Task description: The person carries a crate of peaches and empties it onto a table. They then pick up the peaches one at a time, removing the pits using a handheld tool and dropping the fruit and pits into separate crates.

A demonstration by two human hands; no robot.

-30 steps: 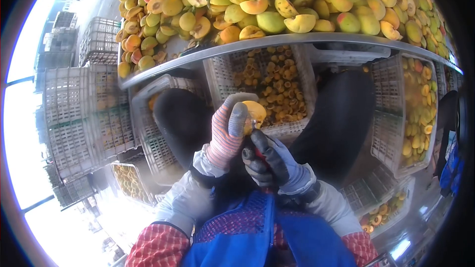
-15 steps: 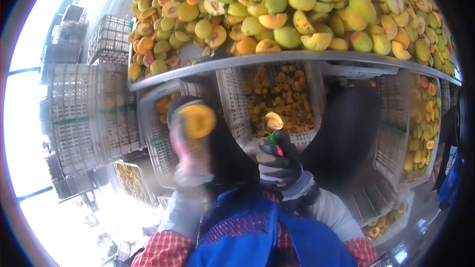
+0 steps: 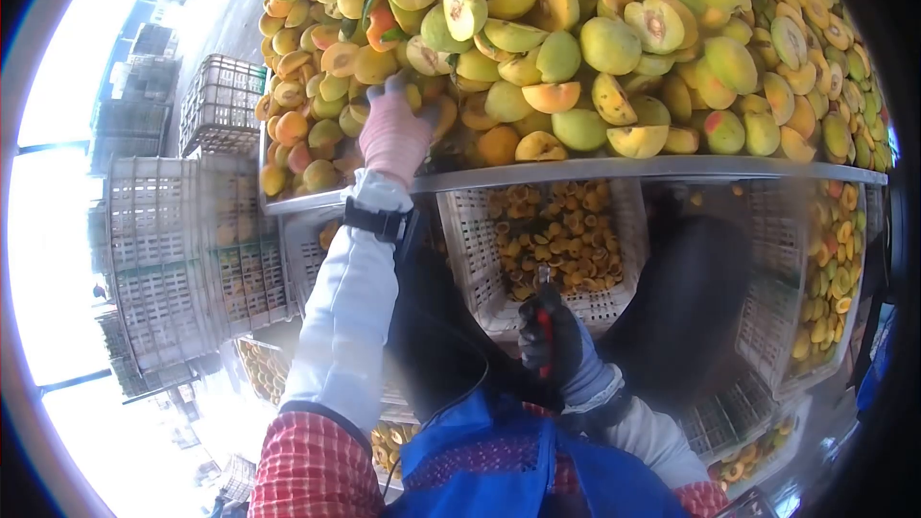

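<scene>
Left hand (image 3: 393, 134): upper centre-left, my fingers spread and curled down over a fruit (image 3: 414, 96) in the heap.
Right hand (image 3: 554, 343): lower centre, fist clamped on my small knife (image 3: 543, 312).

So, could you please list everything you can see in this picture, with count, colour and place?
peaches: too many to count, whole and halved, yellow-green with orange and red, heaped on the table at the top.
table: one, grey metal edge, across the upper middle.
centre crate: one, white plastic, below the table, holding small orange-yellow fruit pieces.
right crate: one, white, at the right, holding yellow fruit halves.
stacked crates: several, white and grey, at the left.
apron: one, blue, bottom centre.
tool: one, red handle, in the right hand, tip over the centre crate.
left hand: pink striped glove, reaching into the peaches.
right hand: dark and grey glove, gripping the tool.
</scene>
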